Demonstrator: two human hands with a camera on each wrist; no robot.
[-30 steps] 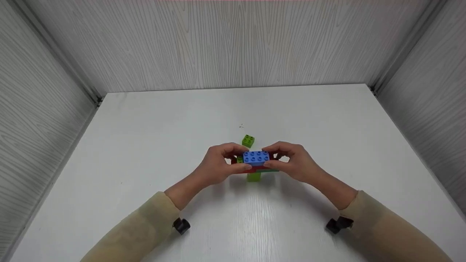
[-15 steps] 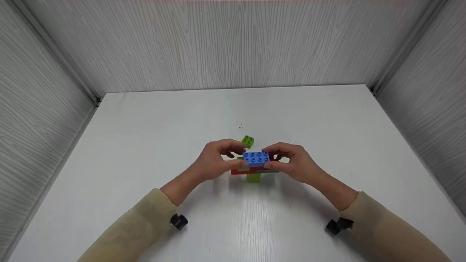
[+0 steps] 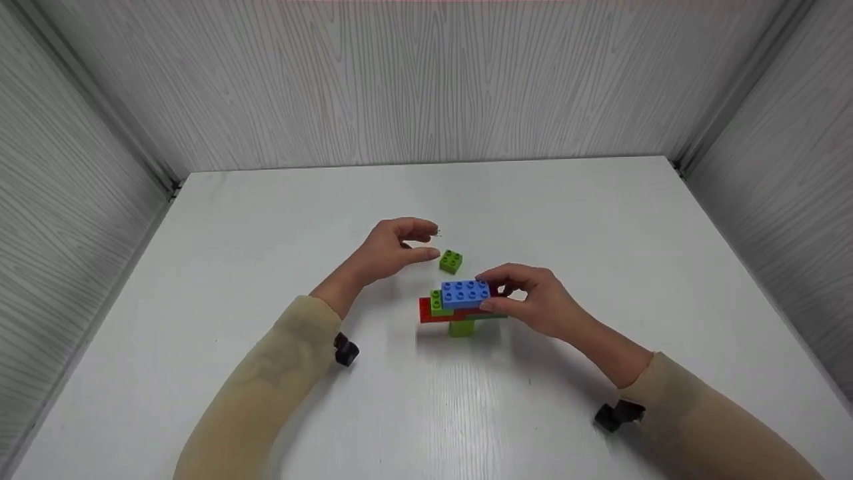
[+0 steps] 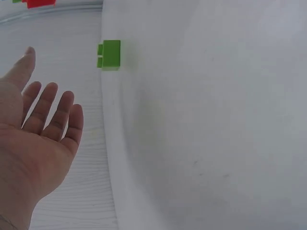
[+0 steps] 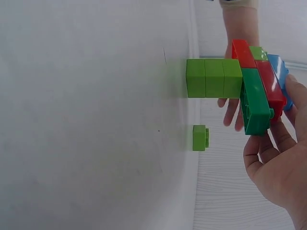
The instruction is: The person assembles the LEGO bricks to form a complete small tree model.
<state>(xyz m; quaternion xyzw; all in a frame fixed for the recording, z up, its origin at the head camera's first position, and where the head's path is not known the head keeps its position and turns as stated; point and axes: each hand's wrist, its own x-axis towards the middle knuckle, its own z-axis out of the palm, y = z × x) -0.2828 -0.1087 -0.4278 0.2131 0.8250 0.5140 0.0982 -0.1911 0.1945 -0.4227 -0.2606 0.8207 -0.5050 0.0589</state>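
A building-brick model stands on the white table. Its column is three light green bricks point(image 5: 214, 78); above lie a red brick point(image 5: 244, 53), a dark green brick point(image 5: 256, 103), a dark red brick point(image 5: 271, 82) and a small light green brick point(image 3: 436, 303). On top sits a blue eight-stud brick point(image 3: 465, 294). My right hand point(image 3: 540, 303) pinches the blue brick's right end between thumb and index finger. Behind the model, a loose light green four-stud brick point(image 3: 451, 261) rests on the table. Just left of it, my left hand point(image 3: 393, 248) hovers with fingers spread from the thumb, holding nothing.
The white tabletop point(image 3: 300, 213) is bounded by a wood-grain back wall point(image 3: 426, 80) and side walls. Small dark specks mark the table behind the loose brick. A black wrist device sits at each sleeve cuff.
My left hand has let go of the model's left side and moved back and slightly left, near the loose green brick. My right hand keeps its pinch on the blue brick.
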